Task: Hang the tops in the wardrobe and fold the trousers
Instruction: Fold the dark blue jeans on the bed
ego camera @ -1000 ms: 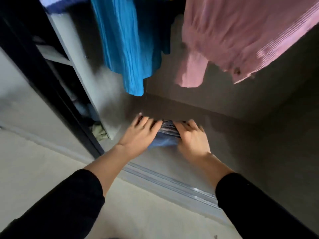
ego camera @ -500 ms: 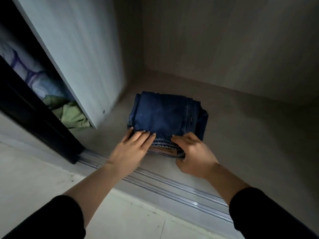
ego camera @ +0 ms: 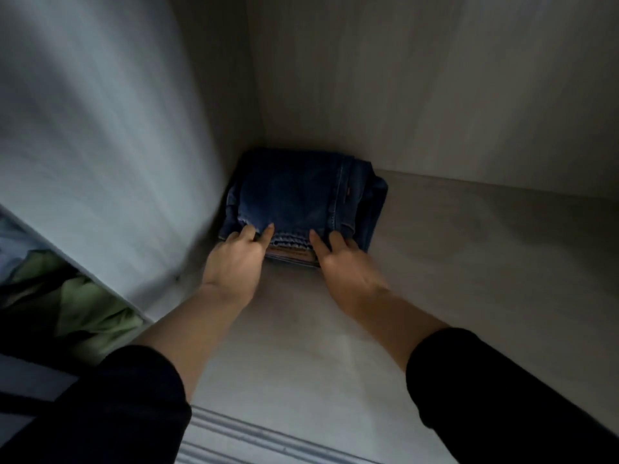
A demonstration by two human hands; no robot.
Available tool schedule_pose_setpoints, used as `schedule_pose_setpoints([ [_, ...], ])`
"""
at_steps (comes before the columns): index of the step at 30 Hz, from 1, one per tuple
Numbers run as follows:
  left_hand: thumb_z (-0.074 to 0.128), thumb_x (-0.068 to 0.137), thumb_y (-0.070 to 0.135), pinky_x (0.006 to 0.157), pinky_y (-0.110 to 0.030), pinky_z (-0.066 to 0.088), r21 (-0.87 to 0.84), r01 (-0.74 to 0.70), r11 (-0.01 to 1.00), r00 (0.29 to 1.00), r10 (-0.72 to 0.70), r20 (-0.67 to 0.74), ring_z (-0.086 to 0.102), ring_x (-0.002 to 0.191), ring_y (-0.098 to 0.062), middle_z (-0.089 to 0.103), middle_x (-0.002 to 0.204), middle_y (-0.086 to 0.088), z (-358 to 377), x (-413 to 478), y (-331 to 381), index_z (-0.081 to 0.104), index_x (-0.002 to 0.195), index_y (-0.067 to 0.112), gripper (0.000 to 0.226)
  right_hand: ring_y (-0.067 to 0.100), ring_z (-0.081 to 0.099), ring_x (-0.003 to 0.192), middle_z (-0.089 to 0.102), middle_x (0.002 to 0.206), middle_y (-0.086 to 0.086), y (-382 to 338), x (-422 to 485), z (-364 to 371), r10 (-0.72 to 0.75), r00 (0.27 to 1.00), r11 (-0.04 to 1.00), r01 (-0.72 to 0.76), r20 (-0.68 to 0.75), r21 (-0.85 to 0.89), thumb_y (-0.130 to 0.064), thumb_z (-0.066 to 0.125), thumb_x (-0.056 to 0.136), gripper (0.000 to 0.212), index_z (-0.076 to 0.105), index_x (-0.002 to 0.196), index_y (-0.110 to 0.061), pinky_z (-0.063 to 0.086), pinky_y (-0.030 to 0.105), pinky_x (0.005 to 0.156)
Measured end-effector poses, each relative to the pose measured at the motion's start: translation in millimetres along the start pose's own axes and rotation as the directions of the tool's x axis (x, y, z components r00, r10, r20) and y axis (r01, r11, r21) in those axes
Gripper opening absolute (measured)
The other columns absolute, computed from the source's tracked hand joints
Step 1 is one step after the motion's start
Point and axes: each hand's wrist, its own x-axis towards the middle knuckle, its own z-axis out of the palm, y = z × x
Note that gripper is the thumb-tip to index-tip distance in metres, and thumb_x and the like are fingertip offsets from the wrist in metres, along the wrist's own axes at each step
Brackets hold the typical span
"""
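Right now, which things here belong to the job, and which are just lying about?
Job: folded jeans, on the wardrobe floor; left hand and right hand, both touching their near edge.
Lying about: green cloth in the compartment to the left; door track.

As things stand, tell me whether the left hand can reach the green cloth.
Probably not directly: the left hand touches the folded jeans, and the wardrobe's side panel stands between it and the green cloth. It would have to come round the panel's front edge.
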Motion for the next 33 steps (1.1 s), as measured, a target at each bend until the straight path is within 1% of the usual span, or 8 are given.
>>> schedule_pose_setpoints([
  [4,0.045,0.093,0.008,0.094,-0.039,0.043,-0.055,0.013,0.998,0.993,-0.007,0.114,0.041,0.122,-0.032,0.034,0.137,-0.013,10.9,23.9,2.5,0.001,0.153,0.016,0.075,0.033,0.028,0.134,0.023,0.146,0.011,11.8,22.0,-4.2,0.007,0.998,0.994,-0.013,0.056,0.109,-0.015,0.050,0.096,0.078,-0.002,0.154,-0.015,0.041,0.041,0.103],
  [9,0.048,0.091,0.022,0.109,-0.040,0.031,-0.162,0.073,0.984,0.961,-0.026,0.276,0.026,0.135,-0.033,0.017,0.149,-0.011,2.0,36.9,5.5,-0.011,0.151,0.018,0.084,0.027,0.022,0.136,0.020,0.146,0.007,18.2,26.2,-10.6,-0.022,0.993,0.980,-0.001,0.116,0.197,-0.042,0.054,0.091,0.092,-0.008,0.154,-0.016,0.032,0.036,0.108],
  [13,0.038,0.097,0.036,0.116,-0.039,0.021,-0.224,0.092,0.970,0.893,0.019,0.450,0.014,0.144,-0.027,0.009,0.159,-0.004,-13.6,9.0,-0.4,-0.017,0.149,0.019,0.078,0.026,0.022,0.135,0.020,0.145,0.005,14.7,7.8,-23.3,-0.028,0.970,0.951,-0.049,0.242,0.305,-0.040,0.058,0.089,0.093,-0.003,0.154,-0.013,0.030,0.036,0.111],
  [17,0.037,0.099,0.032,0.105,-0.037,0.037,-0.262,0.065,0.963,0.931,0.036,0.363,0.038,0.131,-0.026,0.034,0.150,-0.005,-50.0,-50.4,1.5,0.004,0.153,0.020,0.064,0.025,0.032,0.134,0.030,0.148,0.005,16.2,-35.6,-44.3,-0.026,0.979,0.917,-0.057,0.202,0.394,-0.029,0.053,0.094,0.062,0.029,0.147,-0.008,0.032,0.034,0.110],
  [21,0.042,0.097,0.024,0.086,-0.038,0.048,-0.338,0.119,0.933,0.951,-0.010,0.308,0.049,0.117,-0.026,0.050,0.133,-0.008,-113.9,-99.5,15.8,0.019,0.150,0.021,0.058,0.025,0.036,0.132,0.036,0.147,0.004,9.1,-101.5,-83.7,0.050,0.986,0.883,-0.119,0.160,0.454,-0.032,0.054,0.094,0.058,0.035,0.146,-0.013,0.037,0.034,0.107],
  [24,0.046,0.095,0.019,0.070,-0.034,0.044,-0.339,0.077,0.938,0.950,0.035,0.312,0.053,0.106,-0.026,0.055,0.120,-0.009,-184.5,-121.9,35.2,0.019,0.149,0.020,0.061,0.024,0.039,0.129,0.042,0.142,0.004,6.3,-156.6,-140.7,0.073,0.977,0.872,-0.160,0.200,0.462,-0.031,0.053,0.094,0.053,0.041,0.142,-0.013,0.040,0.038,0.103],
  [30,0.045,0.090,0.016,0.086,-0.036,0.046,-0.424,0.101,0.900,0.913,0.086,0.400,0.055,0.113,-0.029,0.055,0.129,-0.007,-390.9,-152.4,89.6,0.051,0.132,0.022,0.043,0.027,0.043,0.127,0.048,0.139,0.006,16.9,-273.4,-321.2,0.179,0.940,0.835,-0.301,0.290,0.461,-0.032,0.057,0.090,0.051,0.047,0.137,-0.017,0.040,0.034,0.102],
  [33,0.046,0.089,0.014,0.087,-0.032,0.045,-0.502,0.051,0.863,0.902,0.176,0.395,0.055,0.114,-0.026,0.056,0.131,-0.002,-505.5,-180.5,123.3,0.055,0.128,0.026,0.042,0.028,0.044,0.126,0.050,0.138,0.007,26.8,-341.9,-422.8,0.279,0.897,0.795,-0.415,0.342,0.442,-0.035,0.059,0.088,0.051,0.049,0.135,-0.017,0.041,0.034,0.101],
])
